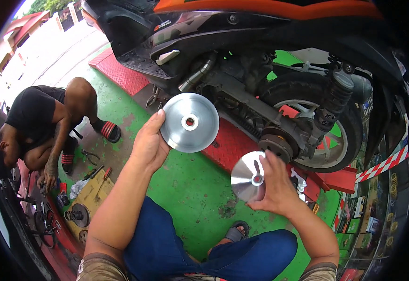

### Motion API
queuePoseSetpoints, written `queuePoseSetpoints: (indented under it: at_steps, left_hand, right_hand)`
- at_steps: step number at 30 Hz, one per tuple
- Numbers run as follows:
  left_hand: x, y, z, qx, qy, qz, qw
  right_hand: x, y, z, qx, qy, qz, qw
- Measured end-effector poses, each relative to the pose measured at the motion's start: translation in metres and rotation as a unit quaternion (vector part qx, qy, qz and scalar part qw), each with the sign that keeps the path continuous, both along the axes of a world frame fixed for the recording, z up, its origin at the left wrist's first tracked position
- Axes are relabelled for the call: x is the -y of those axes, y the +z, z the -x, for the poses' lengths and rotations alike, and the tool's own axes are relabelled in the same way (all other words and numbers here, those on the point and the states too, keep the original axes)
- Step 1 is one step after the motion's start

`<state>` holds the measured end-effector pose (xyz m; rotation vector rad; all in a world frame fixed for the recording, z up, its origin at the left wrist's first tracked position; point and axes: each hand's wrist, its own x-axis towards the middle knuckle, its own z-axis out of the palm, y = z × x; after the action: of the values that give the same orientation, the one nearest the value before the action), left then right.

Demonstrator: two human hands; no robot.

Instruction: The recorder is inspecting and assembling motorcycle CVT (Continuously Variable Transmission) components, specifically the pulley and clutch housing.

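Note:
My left hand [149,143] grips a round silver pulley disc [181,136] by its left edge, thumb on the face. A hole with a raised hub sits at the disc's centre, and its smooth face is turned up toward me. Lower and to the right, my right hand [279,189] holds a second shiny pulley disc [244,177], fingers spread across its right side. That disc also has a central hole. Both discs are off the floor and apart from each other. Beyond my right hand is the scooter's exposed clutch drum [277,146], beside the rear wheel [340,145].
An orange and black scooter [190,35] stands on a red raised platform [232,157]. At left, a person [40,112] in black crouches over something. Pliers [90,157], a red screwdriver [106,174] and round metal parts [79,215] lie nearby. Shelves with boxes [361,218] line the right.

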<state>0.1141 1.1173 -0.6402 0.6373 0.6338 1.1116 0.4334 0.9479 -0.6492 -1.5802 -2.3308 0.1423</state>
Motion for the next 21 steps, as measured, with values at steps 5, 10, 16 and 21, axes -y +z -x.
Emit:
queuePoseSetpoints:
  at_steps: [5,10,16,21]
  left_hand:
    - [0.009,0.012,-0.002,0.062,0.010,-0.033,0.997]
    - [0.014,0.006,-0.005,0.076,0.037,-0.030,0.996]
    - [0.008,-0.001,0.006,0.076,0.030,-0.023,0.996]
    - [0.009,0.001,0.003,0.084,0.015,-0.025,0.996]
  right_hand:
    - [-0.032,0.049,0.028,-0.084,-0.033,-0.130,0.987]
    - [-0.045,0.042,0.032,-0.098,-0.059,-0.167,0.979]
    - [-0.043,0.022,0.035,-0.088,-0.039,-0.205,0.974]
    - [-0.040,0.017,0.036,-0.111,-0.031,-0.199,0.973]
